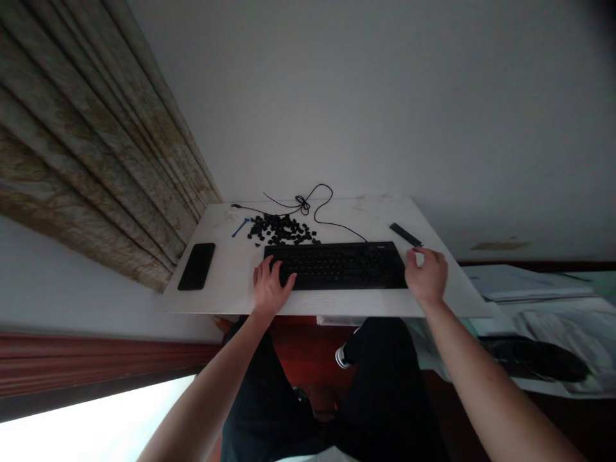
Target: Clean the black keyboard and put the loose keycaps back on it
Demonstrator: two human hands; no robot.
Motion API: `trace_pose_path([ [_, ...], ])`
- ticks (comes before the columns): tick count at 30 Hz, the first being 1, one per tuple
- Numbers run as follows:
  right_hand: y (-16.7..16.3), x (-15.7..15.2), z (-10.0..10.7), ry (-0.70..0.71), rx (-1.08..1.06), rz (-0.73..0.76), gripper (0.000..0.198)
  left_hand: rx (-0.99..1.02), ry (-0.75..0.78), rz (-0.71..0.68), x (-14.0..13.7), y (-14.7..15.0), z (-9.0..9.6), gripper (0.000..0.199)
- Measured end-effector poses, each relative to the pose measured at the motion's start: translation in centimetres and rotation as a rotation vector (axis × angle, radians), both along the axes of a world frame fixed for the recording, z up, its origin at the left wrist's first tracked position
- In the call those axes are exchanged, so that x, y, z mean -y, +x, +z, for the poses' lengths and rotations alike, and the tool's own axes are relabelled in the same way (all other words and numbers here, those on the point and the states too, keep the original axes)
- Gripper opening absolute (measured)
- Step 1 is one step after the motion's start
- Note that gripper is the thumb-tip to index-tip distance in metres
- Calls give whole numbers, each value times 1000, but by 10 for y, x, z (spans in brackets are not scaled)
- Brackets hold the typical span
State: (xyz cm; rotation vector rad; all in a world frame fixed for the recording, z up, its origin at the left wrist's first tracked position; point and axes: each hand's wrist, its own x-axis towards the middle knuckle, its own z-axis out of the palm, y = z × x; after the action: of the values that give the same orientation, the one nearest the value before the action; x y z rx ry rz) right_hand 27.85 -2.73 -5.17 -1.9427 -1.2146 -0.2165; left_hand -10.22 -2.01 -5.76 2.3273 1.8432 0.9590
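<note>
A black keyboard (337,264) lies along the front of the white table, its keys dark and hard to make out singly. My left hand (270,289) rests on its left end with the fingers spread. At its right end, my right hand (427,276) is curled, thumb and forefinger bent towards each other. Those fingertips are close to the near end of a slim black strip (404,233); whether they grip it or something small is unclear. Behind the keyboard lies a heap of loose black keycaps (282,229), with a blue tool (240,227) to its left.
A black phone (197,266) lies at the left of the table (231,298). The keyboard's cable (332,223) loops along the back edge by the wall. A patterned curtain (110,128) hangs on the left. Papers and plastic-wrapped things (553,314) are stacked at the right.
</note>
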Motion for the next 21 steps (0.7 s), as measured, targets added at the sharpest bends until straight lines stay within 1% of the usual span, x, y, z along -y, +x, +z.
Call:
trace_pose_path([
  [2,4,4,-12,-34,-70,10,48,12,2,-7,0,-1,0,41],
  [4,1,6,-19,-92,-136,74,52,-1,-6,-36,1,-2,0,37],
  [6,-5,4,-21,-123,-151,157,54,-17,-14,-55,3,-2,2,35],
  [8,-9,1,-20,-116,-146,191,56,-21,-14,-55,6,-2,4,34],
  [12,-7,-2,-16,-107,-179,144,59,0,-7,-62,10,-2,8,32],
  [15,-4,0,-16,-109,-222,141,60,58,9,-88,12,-6,8,28],
  [19,0,2,-19,-103,-272,130,58,130,12,-137,12,-19,8,23],
  [21,1,-1,-19,-100,-248,139,54,161,-1,-153,9,-28,8,22],
])
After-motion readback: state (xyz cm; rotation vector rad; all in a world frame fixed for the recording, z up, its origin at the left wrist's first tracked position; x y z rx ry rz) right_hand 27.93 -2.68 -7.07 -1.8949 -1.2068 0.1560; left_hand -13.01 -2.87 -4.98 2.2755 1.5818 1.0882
